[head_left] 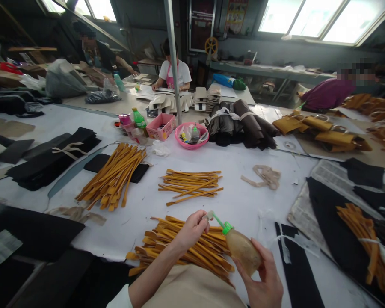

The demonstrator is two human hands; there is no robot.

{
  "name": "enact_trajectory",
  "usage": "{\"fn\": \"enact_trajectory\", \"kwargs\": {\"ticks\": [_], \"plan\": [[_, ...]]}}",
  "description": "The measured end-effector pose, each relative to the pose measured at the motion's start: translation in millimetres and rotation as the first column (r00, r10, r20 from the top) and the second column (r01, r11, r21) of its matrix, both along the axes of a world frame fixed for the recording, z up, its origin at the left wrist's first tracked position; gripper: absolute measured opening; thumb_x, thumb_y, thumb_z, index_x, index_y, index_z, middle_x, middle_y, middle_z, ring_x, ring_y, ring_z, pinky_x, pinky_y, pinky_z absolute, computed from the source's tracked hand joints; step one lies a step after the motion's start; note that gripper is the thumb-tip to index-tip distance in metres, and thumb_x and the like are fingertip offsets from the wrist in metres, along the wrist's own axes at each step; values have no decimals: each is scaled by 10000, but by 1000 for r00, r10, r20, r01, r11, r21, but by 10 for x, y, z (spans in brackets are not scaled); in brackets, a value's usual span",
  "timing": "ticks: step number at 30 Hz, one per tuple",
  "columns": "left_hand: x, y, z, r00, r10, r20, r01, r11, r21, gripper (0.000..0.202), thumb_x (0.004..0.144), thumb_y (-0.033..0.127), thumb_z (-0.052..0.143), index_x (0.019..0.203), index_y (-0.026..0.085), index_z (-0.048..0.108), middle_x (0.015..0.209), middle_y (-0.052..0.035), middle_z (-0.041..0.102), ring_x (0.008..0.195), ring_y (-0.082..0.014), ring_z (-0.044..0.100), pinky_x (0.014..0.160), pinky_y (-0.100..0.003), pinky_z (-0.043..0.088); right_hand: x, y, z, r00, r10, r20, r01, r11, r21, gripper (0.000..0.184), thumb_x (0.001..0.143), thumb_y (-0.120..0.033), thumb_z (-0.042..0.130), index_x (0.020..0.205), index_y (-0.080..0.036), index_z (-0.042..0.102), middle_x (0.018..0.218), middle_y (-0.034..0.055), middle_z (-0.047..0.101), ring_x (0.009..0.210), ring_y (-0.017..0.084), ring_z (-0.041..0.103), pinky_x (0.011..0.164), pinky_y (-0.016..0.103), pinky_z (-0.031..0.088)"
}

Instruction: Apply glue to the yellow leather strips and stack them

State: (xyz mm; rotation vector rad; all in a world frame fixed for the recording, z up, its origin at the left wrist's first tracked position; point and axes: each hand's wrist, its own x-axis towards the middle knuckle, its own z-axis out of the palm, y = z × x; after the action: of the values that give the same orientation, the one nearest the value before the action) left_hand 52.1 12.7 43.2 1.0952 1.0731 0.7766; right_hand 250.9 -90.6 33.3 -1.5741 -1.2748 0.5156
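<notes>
Currently right fingers (266,253) curl round bottle (243,249); left fingers (198,217) pinch pale piece (209,215) at nozzle (219,220).

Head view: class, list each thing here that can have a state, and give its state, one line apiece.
Squeeze bottle: tilted, in the right hand
Small pale piece: pinched by the left hand, at the nozzle
Nearest strips: piled, loose
Middle strips: laid out, loose
Left strips: heaped, loose
Far-right strips: bundled, tied
Black pieces: stacked, tied
Pink bowl: holding things
Green bottle: standing, capped
</notes>
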Motion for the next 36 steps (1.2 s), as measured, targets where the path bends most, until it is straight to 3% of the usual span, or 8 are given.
{"fn": "enact_trajectory", "kwargs": {"ticks": [3, 8, 13, 18, 23, 29, 36], "plan": [[2, 2, -13, 1000, 13, -4, -13, 1000, 19, 193, 877, 299, 468, 719, 191, 494, 634, 38, 502, 587, -114, 408, 586, -242, 324, -5, 4, -4, 999, 50, 16, -50, 999, -18, 531, 764, -345, 797, 1250, -251, 607, 1186, 85, 629, 1055, 269, 618, 859, 377, 559], [-2, 2, -40, 1000, 12, -27, -12, 1000, 9, 208, 872, 323, 466, 718, 191, 514, 623, 38, 512, 565, -114, 392, 562, -244, 303, -46, 14, -5, 998, -45, -44, 44, 999, -31, 575, 750, -373, 805, 1270, -244, 595, 1224, 91, 618, 1052, 269, 618, 846, 368, 563], [5, 3, -33, 999, 27, -28, -27, 1000, 0, 221, 874, 340, 466, 717, 192, 513, 623, 33, 524, 566, -117, 405, 558, -247, 299, -78, 42, -25, 999, 40, 19, -40, 999, -38, 519, 780, -367, 782, 1252, -254, 597, 1192, 84, 623, 1062, 270, 613, 845, 366, 555], [1, 6, -65, 999, 41, -32, -42, 999, -31, 180, 864, 302, 465, 730, 192, 516, 597, 42, 528, 538, -114, 384, 551, -247, 292, -90, 29, -64, 999, -35, 32, 36, 999, -16, 567, 796, -374, 773, 1304, -258, 551, 1224, 89, 595, 1061, 261, 603, 862, 370, 539], [-7, 14, -106, 999, 39, -20, -39, 999, -1, 175, 869, 283, 470, 725, 190, 505, 625, 32, 552, 570, -115, 432, 576, -247, 319, -103, 45, -82, 999, 34, 20, -34, 999, -37, 529, 782, -367, 782, 1258, -247, 587, 1185, 87, 615, 1061, 269, 605, 863, 375, 541], [-13, 14, -137, 999, 34, -8, -34, 999, -15, 143, 883, 274, 473, 773, 188, 503, 626, 34, 566, 558, -112, 427, 569, -247, 313, -102, 77, -148, 981, -136, -141, 124, 988, -89, 632, 750, -386, 809, 1309, -238, 553, 1292, 102, 583, 1072, 261, 618, 912, 376, 533], [-19, 34, -195, 997, 64, 33, -62, 996, -62, 137, 905, 308, 503, 835, 192, 484, 648, 31, 593, 549, -99, 427, 543, -228, 300, -13, -57, -196, 994, -31, -105, 22, 996, -81, 567, 719, -378, 827, 1222, -216, 622, 1237, 108, 614, 1059, 276, 627, 818, 343, 579]]}}
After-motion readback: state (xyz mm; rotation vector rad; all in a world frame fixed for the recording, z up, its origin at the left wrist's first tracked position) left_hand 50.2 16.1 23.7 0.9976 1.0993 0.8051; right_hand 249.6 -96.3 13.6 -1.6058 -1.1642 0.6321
